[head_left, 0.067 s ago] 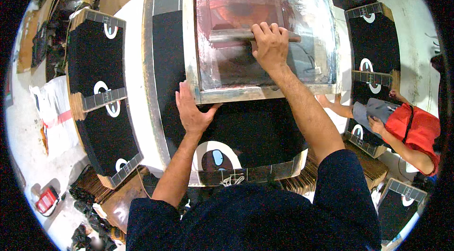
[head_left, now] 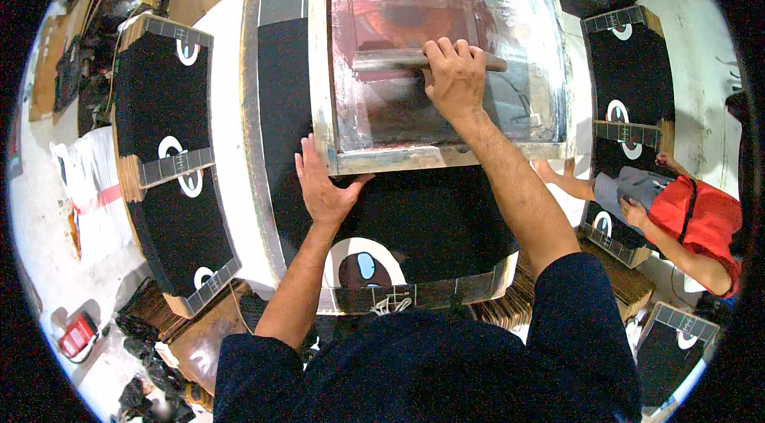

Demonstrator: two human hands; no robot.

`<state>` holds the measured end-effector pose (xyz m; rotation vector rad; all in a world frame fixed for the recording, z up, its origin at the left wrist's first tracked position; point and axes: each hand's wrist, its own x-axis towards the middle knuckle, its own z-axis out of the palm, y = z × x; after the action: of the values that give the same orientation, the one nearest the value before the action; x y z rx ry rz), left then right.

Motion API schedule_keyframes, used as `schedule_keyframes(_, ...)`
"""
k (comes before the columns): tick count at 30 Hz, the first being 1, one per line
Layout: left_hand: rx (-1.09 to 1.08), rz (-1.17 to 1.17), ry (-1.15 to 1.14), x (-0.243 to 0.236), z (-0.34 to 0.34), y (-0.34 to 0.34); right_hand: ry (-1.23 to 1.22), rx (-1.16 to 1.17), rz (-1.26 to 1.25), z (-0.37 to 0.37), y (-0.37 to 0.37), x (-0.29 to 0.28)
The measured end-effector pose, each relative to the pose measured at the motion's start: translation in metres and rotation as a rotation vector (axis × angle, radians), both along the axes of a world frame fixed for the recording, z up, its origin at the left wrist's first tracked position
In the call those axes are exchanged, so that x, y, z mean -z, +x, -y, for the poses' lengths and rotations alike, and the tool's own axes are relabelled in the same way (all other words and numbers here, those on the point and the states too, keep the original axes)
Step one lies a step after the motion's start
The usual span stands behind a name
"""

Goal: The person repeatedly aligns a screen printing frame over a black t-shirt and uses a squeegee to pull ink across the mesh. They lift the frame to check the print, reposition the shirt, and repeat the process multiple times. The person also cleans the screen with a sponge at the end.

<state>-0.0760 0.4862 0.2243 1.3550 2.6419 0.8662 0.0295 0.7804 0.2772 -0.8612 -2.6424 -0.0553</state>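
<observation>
A silkscreen frame [head_left: 446,158] with pale, paint-smeared wooden sides lies over a black printed sheet [head_left: 430,208]. Dark red and grey ink stains its mesh. My right hand [head_left: 457,76] is closed round a long squeegee [head_left: 390,61] that lies crosswise on the mesh. At the frame's near left corner, my left hand [head_left: 327,188] lies with its fingers spread, touching the frame's edge and the black sheet. A white eye shape with a brown and blue centre [head_left: 366,266] shows on the sheet nearest me.
Stacks of black sheets with eye prints stand at left [head_left: 171,168] and right [head_left: 625,72]. A person in a red top [head_left: 693,224] is at the right stack. Cardboard sheets [head_left: 510,295] lie below the table. A red object [head_left: 78,335] rests on the floor at lower left.
</observation>
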Motion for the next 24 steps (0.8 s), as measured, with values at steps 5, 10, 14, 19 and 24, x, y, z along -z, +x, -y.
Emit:
schedule_keyframes(5,-0.087,0.3,0.169,0.015,-0.004,0.002,-0.043,-0.02,0.044,-0.003,0.004,-0.006)
schedule_keyframes(10,-0.073,0.381,0.435,0.024,-0.003,0.008,-0.026,-0.03,-0.021,-0.027,-0.009,-0.016)
schedule_keyframes(14,-0.057,0.303,0.415,0.025,0.0,0.009,-0.192,-0.051,0.078,-0.061,-0.03,-0.033)
schedule_keyframes(19,-0.046,0.298,0.438,0.028,0.0,0.009,-0.236,-0.133,0.125,-0.056,-0.013,-0.039)
schedule_keyframes(24,-0.039,0.267,0.427,0.032,0.003,0.01,-0.22,-0.133,0.187,-0.083,-0.028,-0.026)
